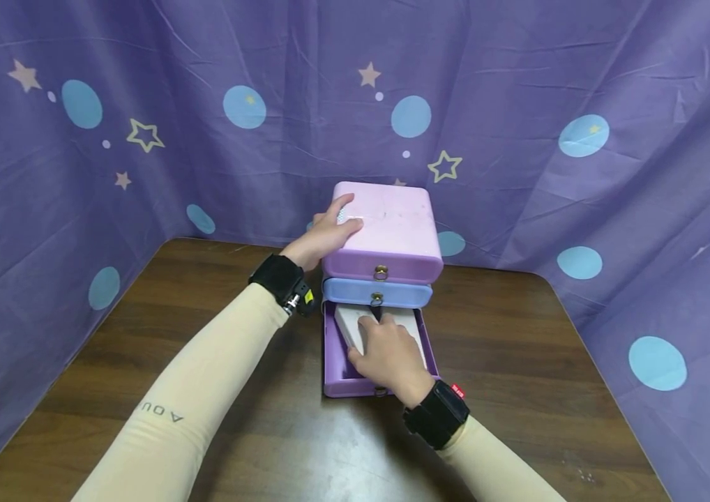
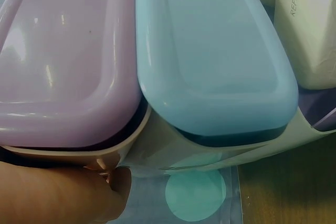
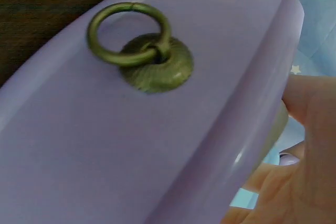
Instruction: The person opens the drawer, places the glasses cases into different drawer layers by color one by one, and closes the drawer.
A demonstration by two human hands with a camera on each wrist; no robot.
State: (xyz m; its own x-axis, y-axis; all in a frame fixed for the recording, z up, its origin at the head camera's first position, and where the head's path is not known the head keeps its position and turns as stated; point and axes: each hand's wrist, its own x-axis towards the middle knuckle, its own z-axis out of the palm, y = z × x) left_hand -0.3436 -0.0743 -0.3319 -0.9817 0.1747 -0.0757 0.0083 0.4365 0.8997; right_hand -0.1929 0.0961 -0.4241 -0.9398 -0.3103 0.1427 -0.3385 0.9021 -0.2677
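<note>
A small drawer chest stands at the back of the table, with a pink top drawer, a blue middle drawer and a purple bottom drawer pulled out. My left hand rests flat on the pink top's left side. Inside the purple drawer lies a white box, and my right hand grips it from above. The left wrist view shows the pink front, the blue front and the white box. The right wrist view shows the purple front's brass ring pull, with my fingers beside it.
The chest sits on a dark wooden table. A purple curtain with stars and blue dots closes in the back and both sides. Black wrist bands sit on both arms.
</note>
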